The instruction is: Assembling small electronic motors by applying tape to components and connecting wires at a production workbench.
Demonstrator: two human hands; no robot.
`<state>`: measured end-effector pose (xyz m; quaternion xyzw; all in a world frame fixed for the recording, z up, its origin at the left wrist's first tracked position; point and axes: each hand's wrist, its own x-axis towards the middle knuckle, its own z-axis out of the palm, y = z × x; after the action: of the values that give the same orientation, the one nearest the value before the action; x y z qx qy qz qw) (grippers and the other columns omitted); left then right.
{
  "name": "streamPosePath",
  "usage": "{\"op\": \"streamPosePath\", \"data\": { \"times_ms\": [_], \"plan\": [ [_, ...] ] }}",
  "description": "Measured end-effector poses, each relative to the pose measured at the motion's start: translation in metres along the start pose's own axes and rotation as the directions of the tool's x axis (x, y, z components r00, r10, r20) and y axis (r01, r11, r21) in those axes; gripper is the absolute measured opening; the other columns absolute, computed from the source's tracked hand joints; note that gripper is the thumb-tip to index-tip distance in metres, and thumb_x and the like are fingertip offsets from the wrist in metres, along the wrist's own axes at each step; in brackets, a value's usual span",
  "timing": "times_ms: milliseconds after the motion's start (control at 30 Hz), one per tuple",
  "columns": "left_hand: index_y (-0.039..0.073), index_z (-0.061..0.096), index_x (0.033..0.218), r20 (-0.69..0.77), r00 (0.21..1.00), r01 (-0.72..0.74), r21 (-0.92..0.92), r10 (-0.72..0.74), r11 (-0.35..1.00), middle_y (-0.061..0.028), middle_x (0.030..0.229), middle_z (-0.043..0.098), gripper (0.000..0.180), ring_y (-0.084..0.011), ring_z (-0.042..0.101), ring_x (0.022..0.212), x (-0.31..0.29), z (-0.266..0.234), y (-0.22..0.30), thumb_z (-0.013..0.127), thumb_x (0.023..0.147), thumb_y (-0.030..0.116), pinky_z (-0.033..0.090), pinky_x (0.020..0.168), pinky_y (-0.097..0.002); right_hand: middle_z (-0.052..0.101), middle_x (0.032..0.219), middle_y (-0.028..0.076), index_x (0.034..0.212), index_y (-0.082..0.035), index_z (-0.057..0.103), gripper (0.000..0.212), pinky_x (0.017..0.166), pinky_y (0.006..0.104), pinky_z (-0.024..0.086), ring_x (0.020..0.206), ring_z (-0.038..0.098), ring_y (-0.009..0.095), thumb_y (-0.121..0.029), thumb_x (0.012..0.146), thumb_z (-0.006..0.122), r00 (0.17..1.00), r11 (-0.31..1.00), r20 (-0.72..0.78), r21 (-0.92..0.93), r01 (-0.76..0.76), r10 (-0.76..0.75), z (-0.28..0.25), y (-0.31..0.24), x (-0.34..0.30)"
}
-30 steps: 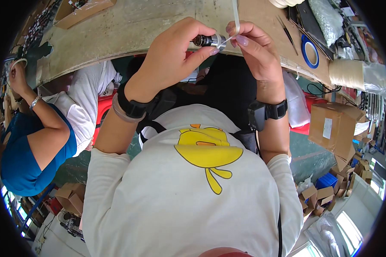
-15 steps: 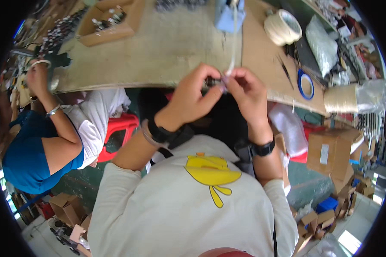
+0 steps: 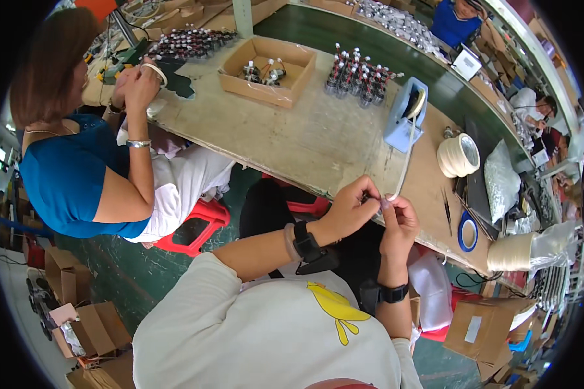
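At the table's front edge, my left hand (image 3: 349, 212) is closed, thumb against fingers, around a small dark part mostly hidden by the fingers. My right hand (image 3: 398, 228) is right beside it, its fingertips pinching the end of a narrow white tape strip (image 3: 405, 170). The strip runs up, taut, to a light-blue tape dispenser (image 3: 400, 133) that carries a roll of tape. Back on the table stand several small cylindrical parts with red wires and white connectors (image 3: 357, 76). To their left an open cardboard box (image 3: 291, 97) contains a few similar parts.
Right of the dispenser are a cream tape roll (image 3: 458, 155), tweezers (image 3: 447, 211), a blue tape ring (image 3: 467, 231) and a plastic bag (image 3: 501, 181). A co-worker in blue (image 3: 71, 175) sits at my left on a red stool (image 3: 198, 223). Cardboard cartons (image 3: 483, 330) stand at lower right.
The view has swung up and left, showing more of the table and co-worker. My hands stay close together at the table edge, with the tape strip still running to my right hand.
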<state>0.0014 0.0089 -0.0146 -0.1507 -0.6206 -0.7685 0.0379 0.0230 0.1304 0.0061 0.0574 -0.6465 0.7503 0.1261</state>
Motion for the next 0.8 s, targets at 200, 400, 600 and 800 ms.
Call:
{"op": "streamPosePath", "data": {
  "times_ms": [200,400,600,800],
  "plan": [
    [0.005,0.052,0.083,0.098,0.97,0.245,-0.358,-0.225,0.901,0.0008,0.073,0.052,0.004,-0.0069,0.047,0.066,0.001,-0.004,-0.008,0.052,0.079,0.006,0.039,0.059,-0.0219,0.054,0.082,0.003,0.094,-0.003,0.057,0.01,0.057,0.0168,0.035,0.065,0.044,0.007,-0.003,0.084,0.057,0.989,0.933,0.109,0.335,-0.129,0.098,0.0,-0.009,0.011],
    [0.005,0.054,0.088,-0.261,0.963,-0.086,-0.044,0.072,0.995,-0.0004,0.078,0.055,0.008,-0.0087,0.051,0.073,0.044,-0.115,0.038,0.053,0.08,0.007,0.043,0.067,-0.0234,0.052,0.08,0.002,0.095,-0.004,0.057,0.011,0.049,0.0152,0.029,0.062,0.041,0.007,-0.006,0.084,0.057,0.815,0.787,0.334,0.256,-0.562,0.474,-0.018,-0.002,-0.001],
    [0.004,0.056,0.091,-0.134,0.902,-0.142,0.806,0.41,0.574,-0.0079,0.082,0.06,0.021,-0.0178,0.058,0.077,0.135,-0.209,0.072,0.06,0.078,0.02,0.046,0.07,-0.0304,0.052,0.079,0.001,0.094,-0.004,0.057,0.011,0.047,0.0147,0.028,0.062,0.041,0.006,-0.007,0.084,0.058,0.7,0.615,0.351,0.335,-0.714,0.622,-0.018,0.009,-0.013],
    [0.007,0.059,0.088,-0.001,0.987,-0.01,0.998,0.163,0.067,-0.0133,0.082,0.061,0.026,-0.031,0.059,0.079,0.178,-0.222,0.06,0.06,0.076,0.03,0.047,0.069,-0.0384,0.052,0.078,0.0,0.093,-0.003,0.057,0.011,0.047,0.0148,0.028,0.061,0.041,0.005,-0.007,0.083,0.059,0.725,0.667,0.354,0.291,-0.685,0.59,-0.024,0.006,-0.013]
  ]
}}
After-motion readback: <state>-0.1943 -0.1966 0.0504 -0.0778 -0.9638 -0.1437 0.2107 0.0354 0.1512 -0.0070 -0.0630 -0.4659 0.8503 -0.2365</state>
